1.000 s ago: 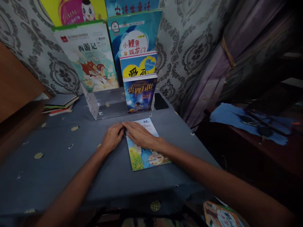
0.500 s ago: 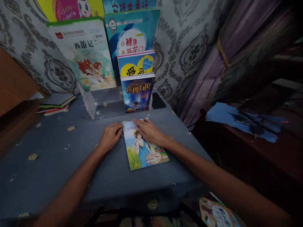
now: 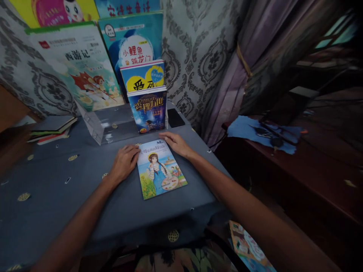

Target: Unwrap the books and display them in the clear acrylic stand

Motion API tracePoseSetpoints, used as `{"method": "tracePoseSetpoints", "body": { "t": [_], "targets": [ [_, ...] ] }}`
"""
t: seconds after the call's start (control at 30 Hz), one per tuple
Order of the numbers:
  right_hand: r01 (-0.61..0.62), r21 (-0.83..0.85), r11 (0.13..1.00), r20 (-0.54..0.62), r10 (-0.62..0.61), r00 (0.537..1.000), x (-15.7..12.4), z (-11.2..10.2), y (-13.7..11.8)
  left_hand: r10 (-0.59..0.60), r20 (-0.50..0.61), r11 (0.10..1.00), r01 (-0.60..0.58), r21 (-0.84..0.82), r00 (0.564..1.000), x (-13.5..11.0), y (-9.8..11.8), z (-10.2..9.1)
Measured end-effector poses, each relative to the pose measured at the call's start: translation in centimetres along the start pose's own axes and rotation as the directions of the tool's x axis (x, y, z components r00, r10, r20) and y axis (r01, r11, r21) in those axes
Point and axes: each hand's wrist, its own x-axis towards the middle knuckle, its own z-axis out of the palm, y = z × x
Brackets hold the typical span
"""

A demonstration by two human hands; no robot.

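A picture book (image 3: 161,170) lies flat on the cloth-covered table, its cover showing a figure in blue overalls with a palette. My left hand (image 3: 124,160) rests at the book's upper left edge, fingers lying flat and the tips touching that edge. Beside the upper right corner is my right hand (image 3: 176,144), fingers stretched out, with the cover uncovered below it. Behind the book stands a clear display rack (image 3: 100,126). In it a dark blue book (image 3: 149,111) leans upright before a yellow and blue book (image 3: 141,79).
Larger books stand behind, including a pale green one (image 3: 82,64) and a teal one (image 3: 133,30). Several thin books (image 3: 53,126) are piled at left. A black phone (image 3: 175,118) lies right of the rack. A blue cloth (image 3: 241,128) lies on the dark red surface at right.
My right hand has slid off the cover to its upper right corner. My left hand stays at the left edge. The view has shifted right.
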Motion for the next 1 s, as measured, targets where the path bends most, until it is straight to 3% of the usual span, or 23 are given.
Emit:
{"method": "tracePoseSetpoints", "body": {
  "t": [0.23,0.4,0.5,0.57,0.67,0.83,1.0],
  "targets": [
    [0.041,0.026,0.999,-0.028,-0.040,0.999,0.4,0.1,1.0,0.003,0.083,0.999,-0.007,0.038,0.997,1.3,1.2,0.6],
    [0.063,0.002,0.998,-0.028,-0.063,0.998,0.7,0.4,1.3,0.118,0.159,0.993,-0.120,0.003,0.980,1.3,4.4,1.1],
    [0.069,-0.010,0.998,-0.029,-0.069,0.997,0.6,0.4,1.1,0.257,0.223,0.966,-0.247,-0.068,0.940,0.4,7.7,1.3],
    [0.070,-0.021,0.997,-0.032,-0.071,0.997,0.4,0.3,0.8,0.358,0.283,0.934,-0.339,-0.114,0.890,-0.4,9.8,1.1],
    [0.066,-0.046,0.997,-0.038,-0.068,0.997,0.1,0.3,0.3,0.411,0.359,0.910,-0.404,-0.098,0.838,-1.3,11.9,0.9],
    [0.059,-0.087,0.994,-0.063,-0.064,0.996,-0.2,0.1,-0.3,0.437,0.391,0.889,-0.455,-0.050,0.810,-1.1,11.9,0.1],
    [0.020,-0.086,0.996,-0.154,-0.033,0.988,-0.1,0.0,-0.7,0.467,0.416,0.881,-0.452,-0.139,0.780,-0.2,10.2,-2.8]
  ]
}}
